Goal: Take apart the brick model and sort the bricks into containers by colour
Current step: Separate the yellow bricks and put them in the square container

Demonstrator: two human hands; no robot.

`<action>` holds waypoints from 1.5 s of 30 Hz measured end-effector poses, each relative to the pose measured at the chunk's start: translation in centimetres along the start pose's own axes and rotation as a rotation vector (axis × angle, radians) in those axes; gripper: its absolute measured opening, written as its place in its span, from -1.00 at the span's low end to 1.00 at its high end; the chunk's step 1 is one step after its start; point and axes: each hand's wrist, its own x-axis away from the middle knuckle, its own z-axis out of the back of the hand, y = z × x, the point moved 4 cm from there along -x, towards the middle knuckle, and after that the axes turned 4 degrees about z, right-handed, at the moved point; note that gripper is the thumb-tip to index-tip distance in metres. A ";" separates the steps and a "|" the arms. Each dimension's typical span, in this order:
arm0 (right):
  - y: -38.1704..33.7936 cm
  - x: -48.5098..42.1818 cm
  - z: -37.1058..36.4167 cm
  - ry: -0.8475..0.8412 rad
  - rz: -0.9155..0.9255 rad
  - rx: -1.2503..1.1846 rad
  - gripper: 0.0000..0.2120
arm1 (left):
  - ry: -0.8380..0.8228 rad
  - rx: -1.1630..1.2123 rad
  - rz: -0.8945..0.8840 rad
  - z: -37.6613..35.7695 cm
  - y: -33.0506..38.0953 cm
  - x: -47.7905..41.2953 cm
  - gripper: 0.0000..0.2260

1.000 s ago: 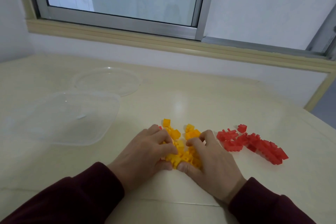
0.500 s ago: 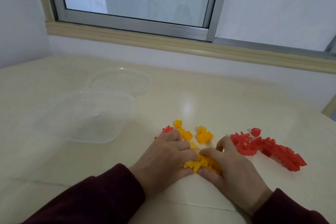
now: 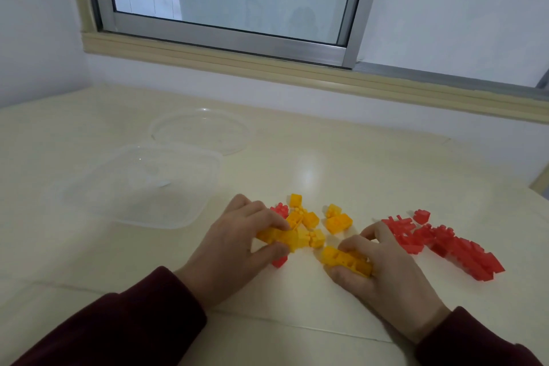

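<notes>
Mid-table, the left hand (image 3: 237,242) and right hand (image 3: 383,264) each grip a yellow brick chunk (image 3: 279,236), pulled apart; loose red bricks (image 3: 451,242) lie rightward, both clear containers (image 3: 139,184) still empty.

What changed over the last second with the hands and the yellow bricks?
The hands parted, splitting the yellow block: the left hand now holds one piece, the right hand another. The red pile and both containers stayed put.
</notes>
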 end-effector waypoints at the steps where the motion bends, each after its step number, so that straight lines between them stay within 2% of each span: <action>1: 0.1 0.0 0.1 0.027 -0.006 -0.026 -0.77 | 0.003 -0.018 0.020 0.5 -0.5 0.2 -0.76; 8: -0.5 -1.0 0.5 0.161 -0.024 -0.166 -0.80 | -0.029 -0.091 0.089 2.6 -3.1 1.5 -0.84; 12: -3.7 -3.1 0.4 0.171 0.074 -0.209 -0.79 | -0.057 -0.093 0.093 2.9 -3.5 1.8 -0.84; 18: -8.2 -8.6 -2.1 -0.011 0.125 -0.143 -0.74 | -0.044 -0.149 0.132 3.4 -4.3 1.6 -0.85; 27: -9.4 -16.0 -7.5 -0.279 0.117 0.041 -0.72 | -0.071 -0.350 0.097 2.7 -5.4 1.3 -0.82; 32: -10.1 -16.8 -9.2 -0.351 0.168 0.039 -0.73 | -0.066 -0.313 0.088 2.2 -5.8 1.1 -0.87; 36: -10.4 -16.5 -9.7 -0.353 0.238 0.121 -0.74 | -0.067 -0.259 0.116 2.1 -6.1 1.2 -0.83; 42: -10.3 -16.6 -9.3 -0.367 0.254 0.246 -0.63 | -0.090 -0.267 0.141 2.2 -6.0 1.2 -0.76; 45: -10.1 -16.5 -8.4 -0.328 0.207 0.218 -0.55 | -0.114 -0.269 0.157 2.2 -6.0 1.2 -0.75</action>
